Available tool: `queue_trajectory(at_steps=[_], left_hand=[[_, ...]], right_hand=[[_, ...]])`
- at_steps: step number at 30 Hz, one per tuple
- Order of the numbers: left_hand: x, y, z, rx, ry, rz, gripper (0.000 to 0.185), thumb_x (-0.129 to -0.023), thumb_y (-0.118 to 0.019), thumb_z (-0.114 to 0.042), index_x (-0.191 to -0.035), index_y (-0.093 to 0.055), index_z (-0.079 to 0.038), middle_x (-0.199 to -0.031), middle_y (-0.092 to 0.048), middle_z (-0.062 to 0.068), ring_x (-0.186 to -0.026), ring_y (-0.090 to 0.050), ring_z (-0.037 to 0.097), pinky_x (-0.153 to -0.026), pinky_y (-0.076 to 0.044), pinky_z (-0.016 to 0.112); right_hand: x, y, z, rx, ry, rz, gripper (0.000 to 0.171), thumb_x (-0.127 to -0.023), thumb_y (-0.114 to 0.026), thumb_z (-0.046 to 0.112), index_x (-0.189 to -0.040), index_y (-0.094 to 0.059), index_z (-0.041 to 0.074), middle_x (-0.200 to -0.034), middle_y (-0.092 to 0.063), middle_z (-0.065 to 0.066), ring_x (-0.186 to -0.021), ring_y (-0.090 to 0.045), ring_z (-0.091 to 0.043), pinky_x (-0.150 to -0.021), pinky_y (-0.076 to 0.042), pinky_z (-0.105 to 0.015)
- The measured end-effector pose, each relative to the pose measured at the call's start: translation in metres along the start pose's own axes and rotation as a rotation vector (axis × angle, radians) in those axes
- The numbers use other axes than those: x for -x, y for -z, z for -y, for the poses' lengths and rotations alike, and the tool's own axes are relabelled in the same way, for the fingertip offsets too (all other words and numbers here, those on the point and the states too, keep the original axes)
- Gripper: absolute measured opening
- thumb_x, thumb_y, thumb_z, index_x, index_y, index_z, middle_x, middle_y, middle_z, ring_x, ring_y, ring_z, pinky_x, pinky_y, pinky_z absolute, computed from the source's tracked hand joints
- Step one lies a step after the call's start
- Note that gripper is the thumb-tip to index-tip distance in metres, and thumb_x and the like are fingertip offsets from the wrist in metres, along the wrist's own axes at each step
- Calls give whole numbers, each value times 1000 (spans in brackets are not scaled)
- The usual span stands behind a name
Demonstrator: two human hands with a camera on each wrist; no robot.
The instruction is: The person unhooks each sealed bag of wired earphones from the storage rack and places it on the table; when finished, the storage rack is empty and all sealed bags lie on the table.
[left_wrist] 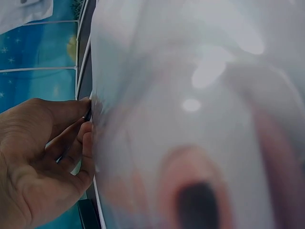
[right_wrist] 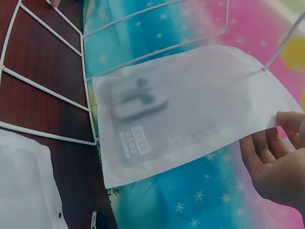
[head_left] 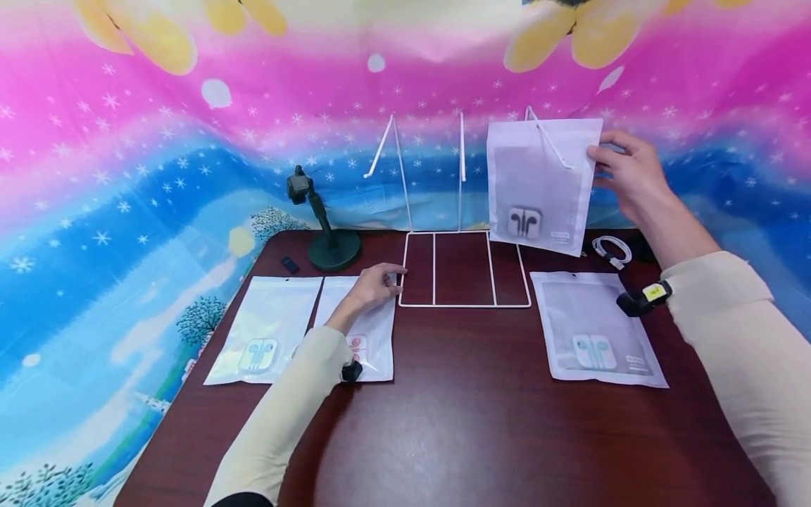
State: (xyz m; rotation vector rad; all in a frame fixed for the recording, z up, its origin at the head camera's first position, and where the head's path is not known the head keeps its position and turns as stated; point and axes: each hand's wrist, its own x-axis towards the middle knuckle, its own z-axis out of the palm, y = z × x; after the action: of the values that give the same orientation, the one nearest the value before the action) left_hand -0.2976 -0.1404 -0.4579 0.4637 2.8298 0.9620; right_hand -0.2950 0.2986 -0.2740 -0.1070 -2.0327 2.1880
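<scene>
My right hand [head_left: 630, 169] pinches the right edge of a white earphone pouch [head_left: 538, 186] between thumb and fingers. The pouch holds a case with dark earphones [right_wrist: 138, 98], and a prong of the white wire rack [head_left: 465, 306] passes through its top. Thumb and fingers of my left hand [head_left: 374, 287] pinch the left wire of the rack's base. Below that hand lies a pouch with red earphones [head_left: 383, 352], partly covered by my forearm; it fills much of the left wrist view.
A pouch with green earphones [head_left: 279, 310] lies at the left, another similar pouch [head_left: 589, 324] at the right. Behind stand a black camera stand [head_left: 334, 250] and a small black object [head_left: 289, 265]. A coiled white cable [head_left: 611, 250] lies back right. Two other rack prongs hang bare.
</scene>
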Motion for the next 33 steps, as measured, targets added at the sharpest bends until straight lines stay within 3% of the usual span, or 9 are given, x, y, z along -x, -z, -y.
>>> queue_trajectory(at_steps=[7, 13, 23, 33], left_hand=[[1, 0, -3, 6, 18, 10, 45, -96, -71, -6, -140, -66, -10, -136, -61, 13, -91, -59, 22, -84, -50, 34], [2, -1, -3, 4, 28, 8, 44, -97, -71, -7, -140, -66, -11, -137, -61, 12, -92, -59, 22, -85, -50, 34], [3, -2, -7, 3, 42, 9, 44, -96, -71, -6, -140, -66, -11, -136, -60, 13, -89, -58, 23, -81, -49, 33], [4, -2, -4, 5, 40, 11, 45, -97, -72, -7, -141, -66, -11, -139, -60, 12, -91, -58, 23, -84, -50, 34]], right_hand=[[19, 11, 0, -8, 20, 48, 29, -93, -80, 25, -119, -74, 14, -106, -67, 1, -86, -65, -15, -70, -57, -21], [36, 19, 0, 10, 11, 73, 38, -91, -81, 29, -126, -71, 17, -116, -63, 2, -92, -65, -14, -73, -56, -19], [66, 31, -3, -155, 20, 145, 22, -95, -77, 12, -116, -74, 11, -108, -69, 1, -83, -72, -14, -72, -58, -24], [88, 40, 0, -174, 29, 158, 20, -100, -68, 7, -119, -75, 11, -111, -73, 1, -85, -73, -15, -73, -56, -26]])
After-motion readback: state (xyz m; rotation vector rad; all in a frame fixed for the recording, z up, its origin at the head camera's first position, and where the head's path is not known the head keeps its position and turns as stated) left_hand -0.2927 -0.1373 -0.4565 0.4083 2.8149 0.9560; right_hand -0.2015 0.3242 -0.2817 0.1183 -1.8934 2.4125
